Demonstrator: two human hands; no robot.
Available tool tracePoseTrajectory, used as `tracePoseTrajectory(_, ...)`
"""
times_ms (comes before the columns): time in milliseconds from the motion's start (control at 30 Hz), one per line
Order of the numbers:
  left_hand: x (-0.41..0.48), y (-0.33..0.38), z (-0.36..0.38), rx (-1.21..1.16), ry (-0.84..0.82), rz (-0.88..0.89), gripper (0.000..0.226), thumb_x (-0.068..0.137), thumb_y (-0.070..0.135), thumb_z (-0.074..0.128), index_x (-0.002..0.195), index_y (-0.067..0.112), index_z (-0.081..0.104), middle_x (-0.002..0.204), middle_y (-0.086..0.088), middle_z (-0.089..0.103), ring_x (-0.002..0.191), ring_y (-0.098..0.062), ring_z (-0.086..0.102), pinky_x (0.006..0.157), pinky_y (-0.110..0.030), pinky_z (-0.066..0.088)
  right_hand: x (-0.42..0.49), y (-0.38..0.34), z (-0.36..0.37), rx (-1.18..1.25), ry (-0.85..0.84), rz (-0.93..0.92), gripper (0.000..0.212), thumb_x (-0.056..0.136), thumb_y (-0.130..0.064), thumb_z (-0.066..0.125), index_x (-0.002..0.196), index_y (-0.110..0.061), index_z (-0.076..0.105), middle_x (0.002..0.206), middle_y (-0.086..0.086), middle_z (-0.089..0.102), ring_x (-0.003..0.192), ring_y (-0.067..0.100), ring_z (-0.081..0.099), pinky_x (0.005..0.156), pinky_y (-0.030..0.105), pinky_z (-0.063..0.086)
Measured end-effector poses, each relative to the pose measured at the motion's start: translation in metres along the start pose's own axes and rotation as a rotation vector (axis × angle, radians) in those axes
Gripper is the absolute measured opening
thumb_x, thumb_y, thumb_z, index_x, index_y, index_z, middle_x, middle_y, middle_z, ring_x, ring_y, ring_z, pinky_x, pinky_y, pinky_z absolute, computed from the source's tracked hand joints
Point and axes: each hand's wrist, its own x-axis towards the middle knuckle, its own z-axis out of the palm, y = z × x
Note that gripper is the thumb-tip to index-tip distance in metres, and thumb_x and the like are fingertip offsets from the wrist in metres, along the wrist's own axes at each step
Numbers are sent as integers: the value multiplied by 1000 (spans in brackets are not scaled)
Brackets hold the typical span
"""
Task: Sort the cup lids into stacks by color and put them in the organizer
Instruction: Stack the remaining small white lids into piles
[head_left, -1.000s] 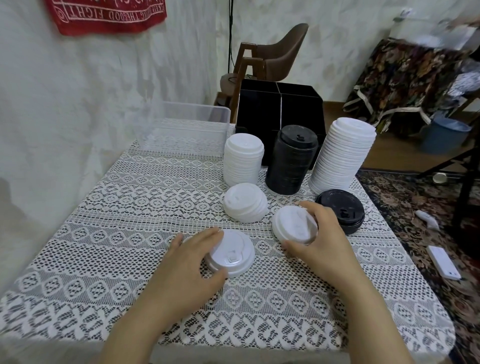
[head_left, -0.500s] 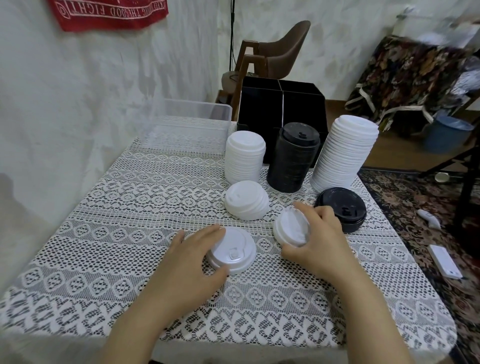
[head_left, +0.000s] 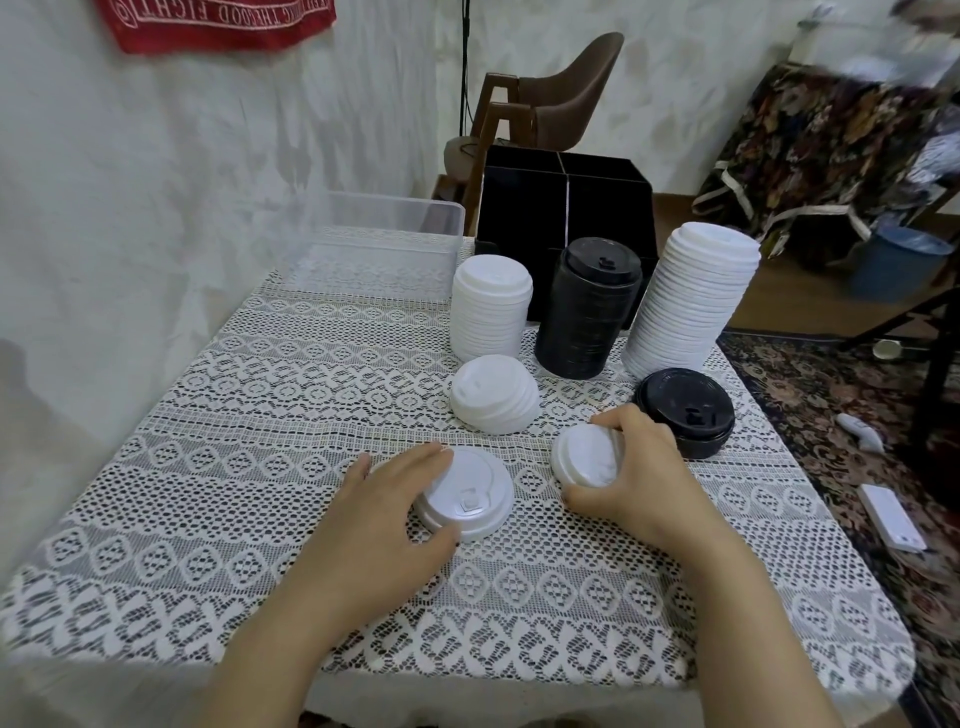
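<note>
on the table (head_left: 208, 415), a short white lid stack (head_left: 584, 460), tipped on edge with tops facing left, is gripped by the right hand (head_left: 641, 480); a flat lid (head_left: 470, 499) is clasped by the left hand (head_left: 374, 519).

The left hand (head_left: 384, 519) grips a flat white lid (head_left: 470, 501) on the lace tablecloth (head_left: 249, 415), with its fingers over the far rim and its thumb at the near rim. The right hand (head_left: 641, 467) holds a few nested white lids (head_left: 584, 460) tipped on edge. A short black lid stack (head_left: 685, 410) sits just beyond the right fingers. A short white lid stack (head_left: 493, 395) leans just past the left fingertips. Farther beyond stand a tall white stack (head_left: 491, 306), a tall black stack (head_left: 589, 306) and a taller white stack (head_left: 685, 301), in front of a black organizer (head_left: 566, 197) and a clear plastic bin (head_left: 384, 239).
</note>
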Motion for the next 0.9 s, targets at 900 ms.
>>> tracePoseTrajectory(900, -2, 6, -3, 9, -29, -23, 67, 94, 41, 54, 149, 41, 15, 134, 38, -1, 116, 14, -7, 102, -19, -16, -4, -9, -8, -41, -1, 100, 69, 54, -47, 88, 100, -31, 40, 99, -8, 48, 100, 21, 39, 78, 34, 36)
